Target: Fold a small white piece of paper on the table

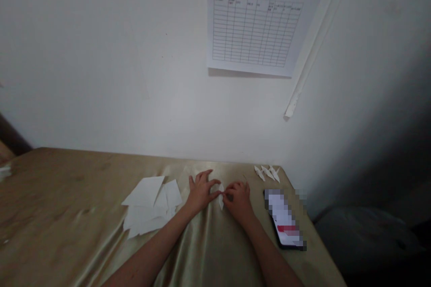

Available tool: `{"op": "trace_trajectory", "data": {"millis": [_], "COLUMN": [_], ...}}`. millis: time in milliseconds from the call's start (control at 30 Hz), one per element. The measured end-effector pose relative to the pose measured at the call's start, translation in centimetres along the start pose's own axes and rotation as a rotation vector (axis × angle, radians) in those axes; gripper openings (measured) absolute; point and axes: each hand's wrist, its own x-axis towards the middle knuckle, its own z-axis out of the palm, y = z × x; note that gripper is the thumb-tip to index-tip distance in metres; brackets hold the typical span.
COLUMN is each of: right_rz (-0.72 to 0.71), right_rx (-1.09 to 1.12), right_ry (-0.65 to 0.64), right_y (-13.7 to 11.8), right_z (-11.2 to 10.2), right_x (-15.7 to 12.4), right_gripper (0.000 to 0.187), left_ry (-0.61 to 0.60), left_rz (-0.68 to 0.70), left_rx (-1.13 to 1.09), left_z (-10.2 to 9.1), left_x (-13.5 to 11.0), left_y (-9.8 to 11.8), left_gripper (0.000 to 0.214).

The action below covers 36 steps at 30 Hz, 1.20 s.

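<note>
A small folded piece of white paper (221, 202), narrow and pointed at its lower end, is between my two hands over the table. My left hand (201, 190) pinches its left side with thumb and index finger, the other fingers spread upward. From the right, my right hand (238, 197) grips the same paper with its fingertips, the fingers curled. The fingers cover the middle of the paper. Left of my left hand lies a loose pile of white paper sheets (144, 193). Beyond my right hand, three small folded white paper pieces (267, 172) lie in a row.
A phone (284, 222) with a lit, blurred screen lies right of my right forearm. A shiny gold cloth (84, 188) with creases covers the table. The white wall (134, 76) rises behind, bearing a printed table sheet (256, 27). Right of the table edge is a dark area.
</note>
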Motion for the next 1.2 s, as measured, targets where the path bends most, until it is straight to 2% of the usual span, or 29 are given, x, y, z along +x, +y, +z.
{"op": "trace_trajectory", "data": {"millis": [133, 267, 400, 700, 1000, 1200], "right_rz": [0.062, 0.031, -0.014, 0.025, 0.027, 0.022], "right_rx": [0.032, 0.079, 0.113, 0.157, 0.169, 0.180], "right_ry": [-0.035, -0.088, -0.153, -0.165, -0.162, -0.158], "right_y": [0.7, 1.3, 1.6, 1.7, 1.6, 1.7], "right_z": [0.2, -0.1, -0.5, -0.5, -0.7, -0.6], "right_x": [0.3, 0.5, 0.5, 0.6, 0.5, 0.5], "right_gripper": [0.010, 0.015, 0.022, 0.031, 0.028, 0.024], "left_ry": [-0.005, -0.028, -0.075, -0.143, -0.023, 0.015], "left_rz": [0.026, 0.040, 0.045, 0.116, 0.250, 0.220], "left_rx": [-0.027, -0.064, -0.093, -0.094, -0.048, -0.061], "left_z": [0.1, 0.3, -0.1, -0.9, -1.0, -0.6], "left_x": [0.1, 0.2, -0.1, -0.7, -0.8, -0.7], "left_y": [0.1, -0.1, -0.4, -0.9, -0.6, -0.5], "left_gripper": [0.021, 0.011, 0.014, 0.041, 0.019, 0.011]}}
